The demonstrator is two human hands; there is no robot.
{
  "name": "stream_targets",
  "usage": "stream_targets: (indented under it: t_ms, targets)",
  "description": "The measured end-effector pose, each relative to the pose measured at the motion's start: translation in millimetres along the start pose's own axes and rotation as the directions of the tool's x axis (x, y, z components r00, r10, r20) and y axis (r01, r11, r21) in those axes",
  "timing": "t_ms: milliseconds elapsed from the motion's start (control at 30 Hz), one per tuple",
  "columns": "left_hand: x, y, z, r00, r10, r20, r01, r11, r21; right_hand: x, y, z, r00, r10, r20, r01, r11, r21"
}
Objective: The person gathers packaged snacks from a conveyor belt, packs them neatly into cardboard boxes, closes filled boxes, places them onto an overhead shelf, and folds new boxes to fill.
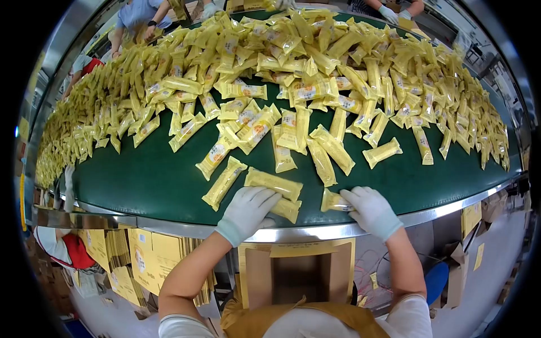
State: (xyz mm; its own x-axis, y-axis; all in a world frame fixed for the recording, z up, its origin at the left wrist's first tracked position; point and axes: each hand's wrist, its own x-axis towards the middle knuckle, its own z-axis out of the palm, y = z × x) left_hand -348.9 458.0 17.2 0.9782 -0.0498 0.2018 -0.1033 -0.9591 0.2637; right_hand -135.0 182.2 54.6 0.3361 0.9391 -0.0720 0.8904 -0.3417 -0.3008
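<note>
White gloves cover both of my hands at the near edge of a green belt [135, 191]. Under the curled fingers of my left hand [248, 211] are the ends of two yellow wrapped snack packets, one farther packet [276, 183] and one nearer packet [289, 210]. My right hand [371, 209] grips the right end of another yellow packet [333, 200], with its fingertips over the wrapper. A loose packet [224, 183] lies slanted just beyond my left hand. Both palms face down, so the thumbs' hold is partly hidden.
A broad heap of yellow packets [315, 62] spreads across the belt. Below its metal edge [304, 232] stands an open carton [256, 279]. Flattened cartons [152, 256] stand at left. Co-workers' gloved hands [389, 14] show across the belt; another person's arm [69, 186] is at left.
</note>
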Motion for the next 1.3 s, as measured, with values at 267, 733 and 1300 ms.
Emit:
stream_targets:
  t_ms: [267,733,1300]
  targets:
    - [27,-4,-40,0.947,-0.113,0.300,0.164,0.975,-0.152,33,-4,-47,0.987,0.146,0.061,-0.158,0.902,0.401]
    - [12,6,-31,0.864,-0.324,0.385,0.406,0.901,-0.154,70,-2,2,0.971,0.217,0.106,-0.229,0.966,0.121]
    - [-13,-50,-16,0.835,-0.537,-0.118,0.539,0.759,0.365,78,22,53,0.908,0.047,-0.417,-0.235,0.880,-0.413]
